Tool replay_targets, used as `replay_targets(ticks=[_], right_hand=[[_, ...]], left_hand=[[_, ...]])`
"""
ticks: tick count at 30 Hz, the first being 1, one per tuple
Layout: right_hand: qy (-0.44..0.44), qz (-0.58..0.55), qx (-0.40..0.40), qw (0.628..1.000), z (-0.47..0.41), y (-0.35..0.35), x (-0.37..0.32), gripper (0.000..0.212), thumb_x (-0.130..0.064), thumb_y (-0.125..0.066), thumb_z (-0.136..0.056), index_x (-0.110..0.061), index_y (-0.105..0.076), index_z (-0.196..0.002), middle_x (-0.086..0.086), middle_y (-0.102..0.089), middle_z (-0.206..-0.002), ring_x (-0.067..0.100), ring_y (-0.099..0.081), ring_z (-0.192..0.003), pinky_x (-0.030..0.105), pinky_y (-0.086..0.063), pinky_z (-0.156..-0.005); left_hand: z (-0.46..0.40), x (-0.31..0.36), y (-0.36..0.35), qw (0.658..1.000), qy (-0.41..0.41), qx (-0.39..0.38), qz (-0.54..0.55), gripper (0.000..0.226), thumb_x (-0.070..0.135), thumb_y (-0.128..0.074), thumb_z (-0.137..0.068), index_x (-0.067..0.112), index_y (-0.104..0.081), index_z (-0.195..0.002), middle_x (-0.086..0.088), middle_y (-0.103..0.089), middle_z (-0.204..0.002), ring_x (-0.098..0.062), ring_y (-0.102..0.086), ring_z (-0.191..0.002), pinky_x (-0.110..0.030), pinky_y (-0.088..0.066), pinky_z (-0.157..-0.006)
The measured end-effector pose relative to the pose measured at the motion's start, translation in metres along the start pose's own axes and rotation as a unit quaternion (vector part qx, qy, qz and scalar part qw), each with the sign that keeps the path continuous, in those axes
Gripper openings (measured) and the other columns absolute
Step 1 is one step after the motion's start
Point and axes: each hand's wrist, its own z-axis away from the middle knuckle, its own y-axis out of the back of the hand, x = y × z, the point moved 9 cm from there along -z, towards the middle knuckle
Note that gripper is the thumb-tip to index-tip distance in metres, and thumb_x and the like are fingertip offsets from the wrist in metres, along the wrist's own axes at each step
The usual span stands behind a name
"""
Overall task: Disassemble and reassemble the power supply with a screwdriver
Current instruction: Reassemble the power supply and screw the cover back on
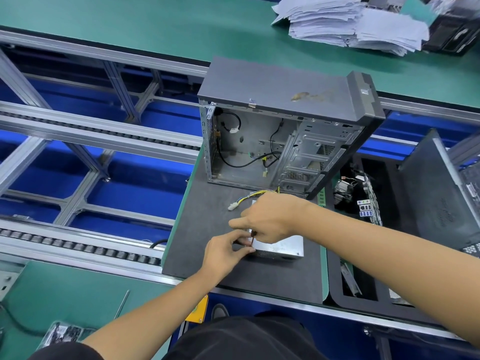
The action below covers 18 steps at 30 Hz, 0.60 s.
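Both hands, left (225, 252) pinching and right (270, 219) gripping the screwdriver (252, 239), should hold it square at the power supply's (281, 249) corner.

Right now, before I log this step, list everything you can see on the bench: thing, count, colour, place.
power supply: one, silver metal box, on the dark mat, under both hands
screwdriver: one, dark shaft only showing, at the box's near-left corner
wire bundle: one, yellow and black with a white plug, on the mat behind the box
computer case: one, grey, side open, standing at the mat's far edge
mat: one, dark grey, on the conveyor
tray: one, black, right of the mat, holding parts
paper stacks: several, white, far right on the green bench
left hand: pinches the screwdriver tip at the corner
right hand: grips the screwdriver from above
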Motion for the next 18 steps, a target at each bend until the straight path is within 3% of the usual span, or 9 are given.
replay_targets(ticks=[2,4,7,10,12,15,16,18], right_hand=[[0.026,-0.001,-0.004,1.000,0.001,0.004,-0.002,0.018,-0.018,-0.041,-0.085,-0.023,-0.035,-0.102,-0.003,-0.051,-0.075,0.012,-0.026,-0.048,0.031,-0.022,-0.042],[0.061,0.036,-0.009,0.997,0.004,0.006,-0.007,0.013,-0.020,-0.036,-0.092,-0.024,-0.037,-0.104,-0.003,-0.053,-0.077,0.015,-0.027,-0.046,0.031,-0.018,-0.043],[0.075,0.104,0.018,0.992,0.004,0.011,-0.017,0.022,-0.027,-0.021,-0.095,-0.026,-0.040,-0.105,-0.001,-0.060,-0.071,0.022,-0.033,-0.044,0.032,-0.008,-0.045],[0.027,0.085,0.014,0.996,-0.002,0.009,-0.021,0.012,-0.027,-0.034,-0.102,-0.027,-0.046,-0.106,0.002,-0.060,-0.065,0.023,-0.029,-0.043,0.032,-0.010,-0.046],[-0.009,0.067,0.013,0.998,-0.006,0.007,-0.020,0.006,-0.026,-0.039,-0.102,-0.025,-0.044,-0.104,0.003,-0.055,-0.063,0.020,-0.022,-0.044,0.031,-0.013,-0.046],[-0.058,0.056,0.020,0.997,-0.004,0.006,-0.017,0.007,-0.027,-0.039,-0.102,-0.022,-0.036,-0.099,0.004,-0.061,-0.067,0.019,-0.021,-0.043,0.031,-0.012,-0.045],[-0.071,0.057,0.023,0.996,-0.003,0.007,-0.015,0.009,-0.029,-0.039,-0.102,-0.021,-0.037,-0.099,0.004,-0.062,-0.067,0.019,-0.020,-0.043,0.031,-0.011,-0.045],[-0.077,0.071,0.023,0.994,-0.001,0.008,-0.016,0.019,-0.037,-0.042,-0.101,-0.018,-0.038,-0.099,0.002,-0.059,-0.066,0.019,-0.019,-0.042,0.030,-0.010,-0.044]], left_hand=[[-0.001,0.000,-0.001,1.000,0.009,-0.003,-0.019,0.027,0.044,-0.084,-0.077,0.041,-0.073,-0.101,0.033,-0.068,-0.081,0.010,-0.065,-0.087,-0.017,-0.054,-0.079],[-0.001,-0.003,-0.003,0.999,0.021,-0.003,-0.035,0.022,0.045,-0.084,-0.077,0.038,-0.076,-0.096,0.035,-0.064,-0.075,0.012,-0.064,-0.083,-0.017,-0.054,-0.079],[0.000,-0.006,-0.002,0.999,0.030,0.022,-0.034,0.023,0.045,-0.087,-0.075,0.030,-0.078,-0.091,0.036,-0.064,-0.070,0.024,-0.055,-0.075,-0.004,-0.045,-0.067],[0.000,-0.008,-0.002,0.998,0.031,0.033,-0.053,0.036,0.051,-0.084,-0.076,0.023,-0.077,-0.096,0.011,-0.076,-0.082,0.002,-0.065,-0.075,-0.007,-0.038,-0.057],[0.000,-0.009,-0.002,0.997,0.029,0.031,-0.070,0.039,0.057,-0.080,-0.077,0.023,-0.077,-0.095,0.009,-0.075,-0.079,-0.004,-0.066,-0.071,-0.011,-0.036,-0.056],[0.002,0.000,0.003,0.997,0.008,0.033,-0.067,0.014,0.057,-0.079,-0.077,0.048,-0.069,-0.075,0.025,-0.061,-0.059,0.003,-0.059,-0.062,-0.009,-0.030,-0.049],[0.003,0.004,0.005,0.998,-0.002,0.037,-0.055,0.018,0.055,-0.079,-0.078,0.055,-0.063,-0.070,0.033,-0.058,-0.061,0.008,-0.057,-0.064,-0.009,-0.034,-0.050],[0.004,0.012,0.007,0.998,-0.021,0.038,-0.044,0.024,0.047,-0.080,-0.080,0.060,-0.060,-0.081,0.050,-0.053,-0.077,0.020,-0.055,-0.072,-0.001,-0.037,-0.060]])
